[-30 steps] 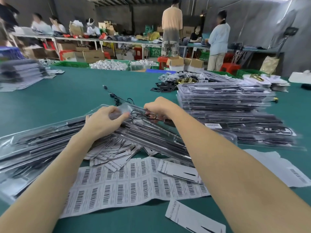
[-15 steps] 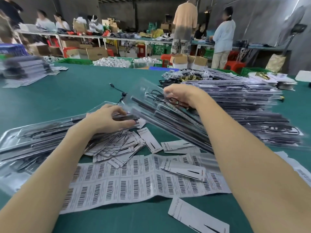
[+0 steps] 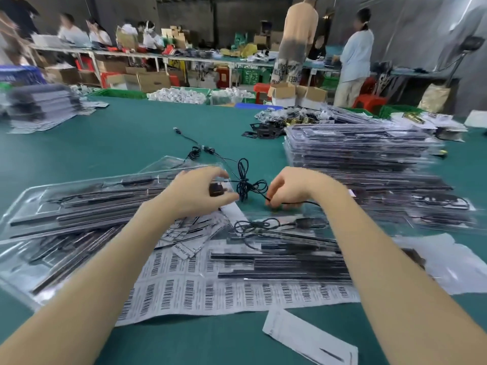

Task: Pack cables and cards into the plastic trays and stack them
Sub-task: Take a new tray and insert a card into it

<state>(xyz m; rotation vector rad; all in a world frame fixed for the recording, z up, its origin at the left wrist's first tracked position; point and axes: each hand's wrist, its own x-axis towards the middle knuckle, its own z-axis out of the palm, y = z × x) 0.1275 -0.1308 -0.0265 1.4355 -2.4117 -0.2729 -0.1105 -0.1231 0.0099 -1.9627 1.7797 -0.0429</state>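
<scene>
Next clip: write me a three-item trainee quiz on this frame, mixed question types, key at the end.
1. True or false: the left hand holds a small black plug.
2. Multiple choice: the tall stack of packed trays stands A) beside the right hand, B) beside the left hand, C) on the barcode sheet.
3. Fill in: both hands work on a black ____ above the green table.

Key:
1. True; the plug sits between thumb and fingers.
2. A.
3. Cable; the right hand pinches a strand of it.
</scene>
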